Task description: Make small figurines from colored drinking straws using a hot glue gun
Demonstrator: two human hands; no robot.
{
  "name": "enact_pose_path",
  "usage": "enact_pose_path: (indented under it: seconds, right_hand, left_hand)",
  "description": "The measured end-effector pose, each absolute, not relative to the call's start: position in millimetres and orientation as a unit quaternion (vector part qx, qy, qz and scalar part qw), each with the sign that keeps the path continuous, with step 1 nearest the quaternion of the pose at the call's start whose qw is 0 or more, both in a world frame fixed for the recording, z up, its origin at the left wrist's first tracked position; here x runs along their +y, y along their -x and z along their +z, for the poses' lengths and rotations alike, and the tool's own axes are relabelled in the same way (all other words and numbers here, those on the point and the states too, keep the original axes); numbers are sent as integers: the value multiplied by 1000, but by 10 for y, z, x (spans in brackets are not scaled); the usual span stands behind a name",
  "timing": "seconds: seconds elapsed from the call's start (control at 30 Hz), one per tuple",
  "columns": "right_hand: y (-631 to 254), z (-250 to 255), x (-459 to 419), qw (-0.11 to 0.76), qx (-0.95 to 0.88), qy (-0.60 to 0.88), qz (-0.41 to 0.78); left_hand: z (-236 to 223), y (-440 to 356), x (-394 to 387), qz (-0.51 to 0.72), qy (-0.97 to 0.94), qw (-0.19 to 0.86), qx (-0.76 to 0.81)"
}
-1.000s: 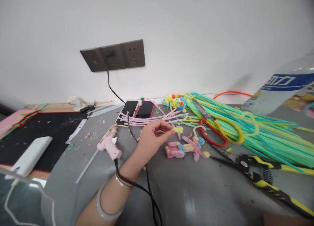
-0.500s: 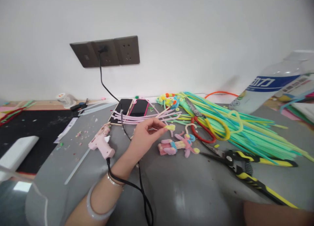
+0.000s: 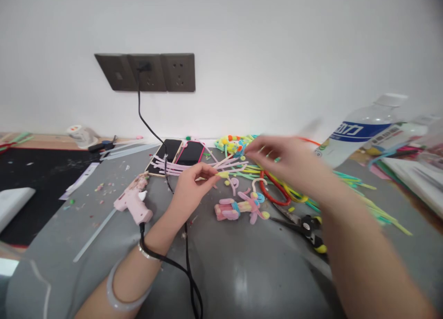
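My left hand (image 3: 195,185) is closed in a pinch on a small yellow pipe-cleaner piece (image 3: 223,174). Blurred by motion, my right hand (image 3: 285,162) hangs above the bundle of green and yellow pipe cleaners (image 3: 367,186); whether its fingers hold anything is unclear. Between and below the hands lies a small pink, yellow and blue pipe-cleaner figure (image 3: 238,208). A curled lilac piece (image 3: 235,186) sits just above it. Red-and-yellow-handled scissors (image 3: 277,194) are partly hidden behind my right hand, and black-and-yellow pliers (image 3: 308,226) behind my right forearm.
A pink glue gun (image 3: 134,203) lies at left, its black cable (image 3: 173,259) crossing my left wrist. Two phones (image 3: 190,153) lie under lilac pipe cleaners (image 3: 166,165) near the wall. A tilted bottle (image 3: 356,129) stands at right, a colourful pipe-cleaner piece (image 3: 230,144) at the back.
My right hand has come in from the lower right up over the pipe cleaners. The camera view has shifted somewhat. My left hand keeps its pinch on the yellow piece.
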State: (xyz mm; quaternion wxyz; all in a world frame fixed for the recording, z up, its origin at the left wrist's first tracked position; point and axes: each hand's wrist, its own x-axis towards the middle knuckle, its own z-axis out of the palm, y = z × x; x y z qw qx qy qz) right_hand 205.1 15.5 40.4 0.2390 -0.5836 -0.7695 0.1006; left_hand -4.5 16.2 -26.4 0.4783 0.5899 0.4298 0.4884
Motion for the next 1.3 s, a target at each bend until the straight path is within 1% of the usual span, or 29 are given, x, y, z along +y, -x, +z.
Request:
enact_pose_path:
  seconds: [0.07,0.13,0.27,0.43,0.5,0.6,0.73,0.87,1.0,1.3]
  right_hand:
    - [-1963,243,247,215,-785,550,189]
    - [-1893,34,312,207,-783,535,241]
    - [-1857,-253,352,198,-793,524,239]
    - [-1859,-293,318,189,-787,540,232]
    - [-1855,-277,303,209,-786,533,233]
    - [-1864,-247,300,275,-770,516,256]
    - [-1902,-201,321,393,-691,489,360]
    - [-1916,-142,319,457,-626,452,441]
    - [-1893,-93,277,481,-603,445,454]
    - [-1841,-126,253,466,-680,394,406]
  left_hand:
    - [-260,47,165,491,-587,481,428]
    - [-256,46,165,494,-586,480,427]
    - [-249,46,155,489,-597,469,429]
    - [-255,48,139,482,-616,456,426]
    - [-256,48,135,478,-620,451,428]
    - [-251,48,132,472,-622,448,436]
    - [-238,45,126,468,-619,451,440]
    - [-227,44,119,465,-618,454,443]
    - [-221,49,115,456,-624,448,449]
    - [-219,48,122,444,-618,456,462]
